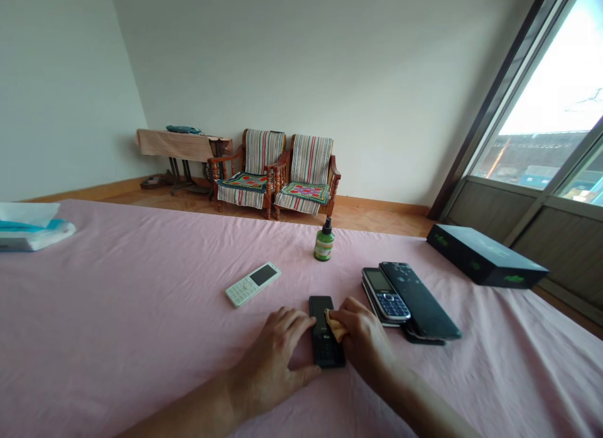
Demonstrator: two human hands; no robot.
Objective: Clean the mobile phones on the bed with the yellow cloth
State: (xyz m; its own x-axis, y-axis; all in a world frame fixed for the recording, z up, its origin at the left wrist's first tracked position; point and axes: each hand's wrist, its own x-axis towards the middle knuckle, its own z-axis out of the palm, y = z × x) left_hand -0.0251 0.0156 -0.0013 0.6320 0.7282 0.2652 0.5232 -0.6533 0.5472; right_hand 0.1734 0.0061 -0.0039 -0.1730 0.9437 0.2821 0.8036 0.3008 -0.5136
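A black keypad mobile phone (325, 353) lies face up on the pink cloth, its screen toward the far side. My left hand (277, 356) steadies it from the left, with a fingertip at the side of the screen and the thumb by the lower corner. Pinched in my right hand (365, 337) is a small yellow cloth (336, 328), pressed against the phone's right side over the screen. Part of the cloth is hidden by the fingers. Farther left lies a white keypad phone (253, 284). Beyond the black phone stands a green spray bottle (324, 242) with a black top.
To the right, a blue-and-silver keypad phone (387, 295) rests beside a long dark phone or case (419, 303), with more devices underneath. A black box (485, 256) sits at the far right. A tissue pack (35, 234) is at the left edge. Two wooden chairs (306, 168) stand behind.
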